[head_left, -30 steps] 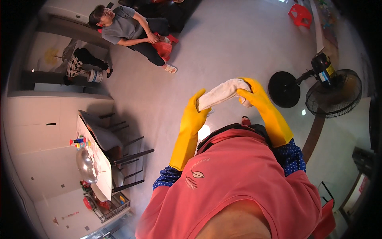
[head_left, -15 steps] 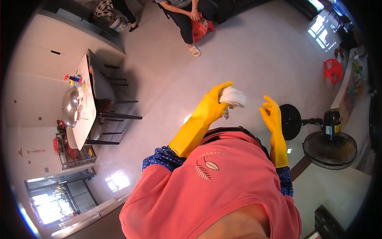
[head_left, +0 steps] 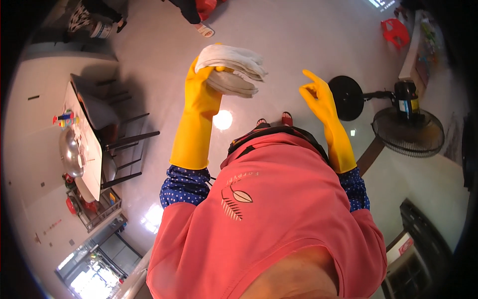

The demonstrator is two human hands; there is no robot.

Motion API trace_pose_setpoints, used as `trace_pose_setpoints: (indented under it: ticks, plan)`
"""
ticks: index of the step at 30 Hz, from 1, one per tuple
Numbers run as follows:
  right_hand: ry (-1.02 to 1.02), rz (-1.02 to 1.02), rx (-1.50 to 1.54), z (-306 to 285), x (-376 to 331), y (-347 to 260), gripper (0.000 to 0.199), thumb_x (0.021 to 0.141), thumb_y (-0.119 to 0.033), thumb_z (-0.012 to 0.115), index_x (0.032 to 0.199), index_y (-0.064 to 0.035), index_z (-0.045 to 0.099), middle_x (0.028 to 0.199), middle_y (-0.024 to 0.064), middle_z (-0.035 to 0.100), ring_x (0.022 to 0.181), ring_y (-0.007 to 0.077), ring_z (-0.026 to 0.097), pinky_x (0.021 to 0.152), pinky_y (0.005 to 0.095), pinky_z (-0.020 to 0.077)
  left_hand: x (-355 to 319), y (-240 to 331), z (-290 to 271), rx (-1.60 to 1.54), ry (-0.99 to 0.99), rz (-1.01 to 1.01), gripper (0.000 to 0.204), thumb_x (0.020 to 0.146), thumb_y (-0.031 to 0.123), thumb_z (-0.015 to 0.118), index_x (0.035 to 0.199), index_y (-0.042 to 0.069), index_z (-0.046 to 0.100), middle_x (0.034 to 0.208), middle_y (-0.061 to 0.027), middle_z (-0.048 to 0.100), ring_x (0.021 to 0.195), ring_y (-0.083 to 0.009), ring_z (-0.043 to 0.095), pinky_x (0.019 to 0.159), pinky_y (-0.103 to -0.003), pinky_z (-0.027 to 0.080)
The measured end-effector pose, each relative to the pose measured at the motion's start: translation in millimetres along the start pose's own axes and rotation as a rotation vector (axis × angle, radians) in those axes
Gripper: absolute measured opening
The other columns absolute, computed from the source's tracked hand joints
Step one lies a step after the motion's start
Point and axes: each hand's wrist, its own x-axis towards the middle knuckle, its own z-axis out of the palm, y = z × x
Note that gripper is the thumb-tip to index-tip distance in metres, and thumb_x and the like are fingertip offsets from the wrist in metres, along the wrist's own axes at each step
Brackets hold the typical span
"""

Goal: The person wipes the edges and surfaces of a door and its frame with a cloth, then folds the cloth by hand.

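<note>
My left hand (head_left: pixel 206 74), in a long yellow rubber glove, grips a folded white cloth (head_left: pixel 231 57). The cloth hangs in layers to the right of the fingers, held up above the floor, and part of the thumb shows between its folds. My right hand (head_left: pixel 317 97), gloved in the same yellow rubber, is raised in the air with nothing in it. Its index finger points out while the other fingers are partly curled. Blue dotted sleeves (head_left: pixel 185 187) show below the glove cuffs.
A black pedestal fan (head_left: pixel 408 132) stands close to my right hand. On the left are a table (head_left: pixel 92 159) with a metal lid (head_left: pixel 72 152) on it, and dark chairs (head_left: pixel 94 107). A red plastic bag (head_left: pixel 396 33) lies at the far right. Another person's slippered foot (head_left: pixel 204 30) shows at the top.
My left hand has moved up and left with the cloth, which now shows more of its folds. My right hand has risen and shifted left. The whole view has turned and shifted.
</note>
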Motion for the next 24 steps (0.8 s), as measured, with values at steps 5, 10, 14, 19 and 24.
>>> trace_pose_setpoints:
  ticks: [5, 10, 14, 19, 24]
  plan:
    - [-0.008, 0.182, 0.058, 12.3, -7.3, -35.0, 0.054, 0.086, -0.017, 0.072, 0.136, -0.007, 0.055, 0.074, 0.0038, 0.064, 0.068, 0.0107, 0.059, 0.068, 0.0255, 0.0455, 8.0, -7.7, -17.5, -0.176, -0.085, -0.178, 0.053, 0.088, 0.025, 0.06, 0.135, 0.001, 0.05, 0.128, -0.0161, 0.058, 0.118, -0.0305, 0.059, 0.102, -0.044, 0.048]
    - [0.017, 0.171, 0.027, 23.6, -13.0, -51.1, 0.058, 0.085, -0.016, 0.071, 0.139, -0.0054, 0.052, 0.075, 0.0031, 0.062, 0.067, 0.0098, 0.056, 0.063, 0.0258, 0.0446, 19.5, -37.6, -66.8, 0.325, -0.293, -0.194, 0.047, 0.093, 0.022, 0.061, 0.134, 0.002, 0.051, 0.127, -0.0146, 0.06, 0.117, -0.0302, 0.059, 0.103, -0.041, 0.046]
    - [0.192, 0.014, -0.092, 48.2, -31.6, -5.1, 0.056, 0.08, -0.012, 0.076, 0.133, -0.0057, 0.057, 0.136, 0.0118, 0.058, 0.093, 0.0173, 0.062, 0.078, 0.0299, 0.0517, 39.2, -46.9, 18.3, 0.646, -0.338, -0.428, 0.052, 0.09, 0.013, 0.063, 0.137, 0.0, 0.045, 0.112, -0.0131, 0.068, 0.091, -0.0217, 0.068, 0.07, -0.033, 0.058]
    - [0.116, 0.112, -0.238, 36.0, -8.4, -38.9, 0.08, 0.079, -0.031, 0.076, 0.148, -0.0138, 0.04, 0.136, 0.02, 0.054, 0.123, 0.041, 0.049, 0.105, 0.047, 0.0386, 71.4, -85.1, -23.4, 1.185, -0.539, -0.18, 0.056, 0.09, 0.005, 0.062, 0.143, 0.002, 0.042, 0.127, -0.0174, 0.06, 0.11, -0.0266, 0.063, 0.098, -0.038, 0.05]
    - [0.172, -0.138, -0.224, 28.4, -0.5, -30.1, 0.081, 0.08, -0.032, 0.076, 0.15, -0.0127, 0.038, 0.143, 0.018, 0.049, 0.13, 0.0384, 0.045, 0.109, 0.0471, 0.0342, 62.0, -114.2, -19.8, 0.688, -0.602, -0.291, 0.058, 0.09, 0.006, 0.064, 0.143, 0.0, 0.041, 0.117, -0.0154, 0.065, 0.106, -0.0244, 0.063, 0.093, -0.035, 0.05]
